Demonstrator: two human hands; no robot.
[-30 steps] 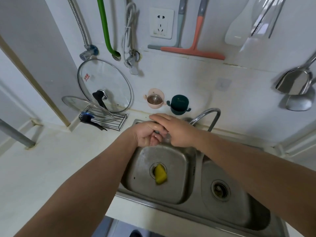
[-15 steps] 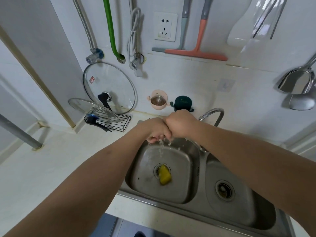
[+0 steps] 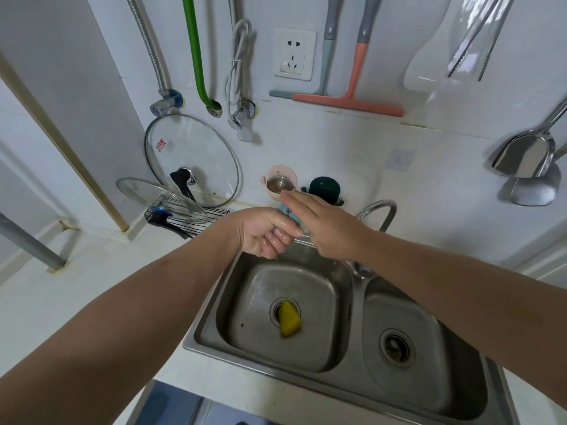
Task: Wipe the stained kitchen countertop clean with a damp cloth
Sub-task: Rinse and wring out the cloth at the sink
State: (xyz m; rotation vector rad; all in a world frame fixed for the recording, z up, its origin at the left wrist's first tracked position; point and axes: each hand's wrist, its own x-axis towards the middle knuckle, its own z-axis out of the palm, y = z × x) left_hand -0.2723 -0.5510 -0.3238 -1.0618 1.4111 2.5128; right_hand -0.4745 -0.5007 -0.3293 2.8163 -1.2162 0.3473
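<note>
One left grip point(image 3: 265, 233) clutches cloth point(image 3: 287, 211) beside right hand point(image 3: 329, 228).

Head view — downward, close over sink point(image 3: 352, 357)

Cloth point(image 3: 287, 211): only a small pale-blue patch is seen between the hands; the rest is covered by the left hand point(image 3: 266, 234) and right hand point(image 3: 326, 223), so its size and shape cannot be told. Right fingertips point(image 3: 288, 196) are motion-blurred. Faucet point(image 3: 379, 210): the spout end is hidden behind the right hand and its base partly behind the right forearm. Sink point(image 3: 214, 342): the near right corner is cut off by the bottom edge. Yellow object point(image 3: 289, 321) over the left drain is blurred; its identity cannot be told. Metal utensils point(image 3: 521, 154) are cut off at the right edge. The surface point(image 3: 61, 289) is cut off at the left edge.
</note>
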